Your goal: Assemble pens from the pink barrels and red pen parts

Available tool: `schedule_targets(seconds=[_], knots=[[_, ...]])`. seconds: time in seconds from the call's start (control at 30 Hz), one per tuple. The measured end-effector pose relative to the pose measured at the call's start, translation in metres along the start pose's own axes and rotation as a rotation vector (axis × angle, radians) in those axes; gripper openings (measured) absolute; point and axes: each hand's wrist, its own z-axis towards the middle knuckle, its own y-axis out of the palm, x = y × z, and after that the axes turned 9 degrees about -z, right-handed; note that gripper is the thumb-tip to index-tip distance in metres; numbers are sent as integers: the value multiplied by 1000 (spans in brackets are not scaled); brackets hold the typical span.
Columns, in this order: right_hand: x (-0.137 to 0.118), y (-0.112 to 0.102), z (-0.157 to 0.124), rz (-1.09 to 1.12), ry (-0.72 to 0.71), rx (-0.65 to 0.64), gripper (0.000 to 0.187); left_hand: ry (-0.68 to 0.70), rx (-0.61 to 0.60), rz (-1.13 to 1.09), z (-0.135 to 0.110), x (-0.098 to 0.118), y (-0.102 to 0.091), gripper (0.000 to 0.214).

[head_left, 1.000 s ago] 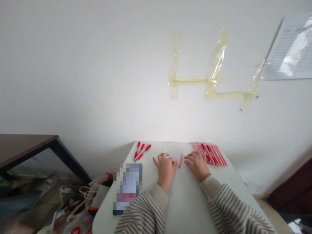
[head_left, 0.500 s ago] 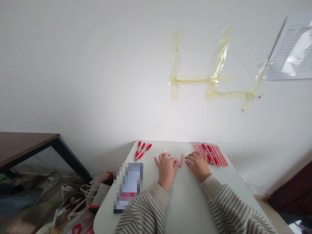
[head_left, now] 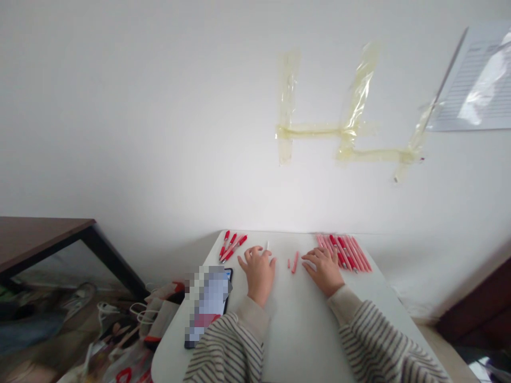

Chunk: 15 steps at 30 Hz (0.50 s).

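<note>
My left hand [head_left: 257, 271] rests on the white table [head_left: 303, 330] with fingers spread, its fingertips touching a thin white refill [head_left: 266, 246]. My right hand [head_left: 324, 268] lies flat with fingers apart, beside a row of pink pen barrels and red pens [head_left: 346, 252] on its right. Between the hands lie a pink barrel piece [head_left: 294, 262] and a tiny red part [head_left: 288, 263]. A few red-capped pens [head_left: 231, 248] lie at the table's far left.
A phone [head_left: 208, 306] lies on the table's left edge. A dark wooden table [head_left: 43, 239] stands at left over floor clutter with bags and cords [head_left: 131, 330]. The wall behind carries tape strips [head_left: 343, 133] and a taped paper [head_left: 477, 85].
My left hand slid left, away from the pink barrel piece, onto the white refill; a tiny red part now shows beside the barrel. My right hand stayed put.
</note>
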Motion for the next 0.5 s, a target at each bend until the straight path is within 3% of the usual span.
schedule_targets(seconds=[0.2, 0.5], knots=[[0, 0, 0, 26, 1, 7, 24, -33, 69, 129, 3, -6, -2, 29], [0, 1, 0, -9, -2, 15, 25, -51, 43, 154, 5, -7, 1, 24]])
